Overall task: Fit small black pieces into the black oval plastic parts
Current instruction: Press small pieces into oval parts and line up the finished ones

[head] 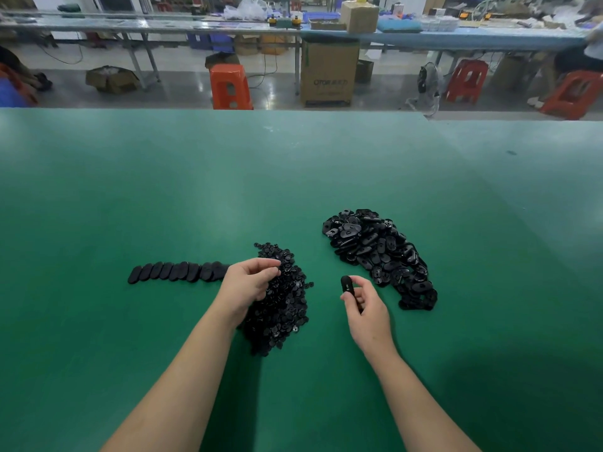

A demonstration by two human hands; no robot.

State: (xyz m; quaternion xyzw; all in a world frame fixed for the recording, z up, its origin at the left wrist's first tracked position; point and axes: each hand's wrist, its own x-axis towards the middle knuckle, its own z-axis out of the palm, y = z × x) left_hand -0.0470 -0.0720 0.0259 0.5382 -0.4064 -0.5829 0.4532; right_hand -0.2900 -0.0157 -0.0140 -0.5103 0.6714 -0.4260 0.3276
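On the green table (293, 177) lies a heap of small black pieces (284, 308) in the middle. A larger heap of black oval parts (381, 252) lies to its right. My left hand (249, 282) hovers over the top of the small-piece heap with curled fingers, thumb near the fingertips; whether a piece sits between them cannot be made out. My right hand (363, 305) holds one black oval part (347, 284) upright between thumb and fingers, between the two heaps. A row of overlapping oval parts (177, 272) lies flat to the left of my left hand.
The table's far edge runs across the upper view. Beyond it are orange stools (230, 86), a cardboard box (328, 73) and long workbenches (293, 31) with clutter.
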